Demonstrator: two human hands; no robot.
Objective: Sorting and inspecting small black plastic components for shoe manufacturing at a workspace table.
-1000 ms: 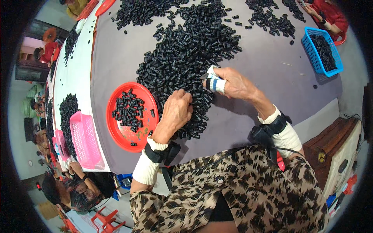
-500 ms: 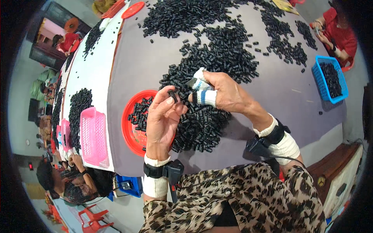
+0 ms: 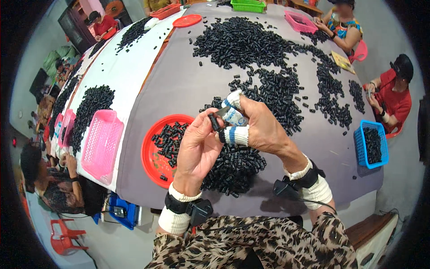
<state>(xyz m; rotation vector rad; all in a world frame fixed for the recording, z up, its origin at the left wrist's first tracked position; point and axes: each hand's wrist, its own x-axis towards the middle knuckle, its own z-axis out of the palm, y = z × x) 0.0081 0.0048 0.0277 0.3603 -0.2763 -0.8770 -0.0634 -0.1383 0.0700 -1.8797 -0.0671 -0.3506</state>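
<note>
Between the thumb and fingers of my left hand is a small black ribbed cylindrical piece, held tilted. My right hand is closed around a small knife, its handle hidden in the grip. The short metal blade lies at the upper end of the piece; whether it cuts in cannot be made out. White cloth with blue marks wraps the right thumb and fingers. Below both hands spreads a heap of similar black pieces. A round red tray holding more of them stands left of my left hand.
A large black heap covers the far table. On the left are a pink basket and a red lid; on the right, a filled blue basket. A person in red sits at the right edge, with other people around the tables.
The black piece in my left hand and the knife blade have come together. My view has shifted, showing more of the table's far end.
</note>
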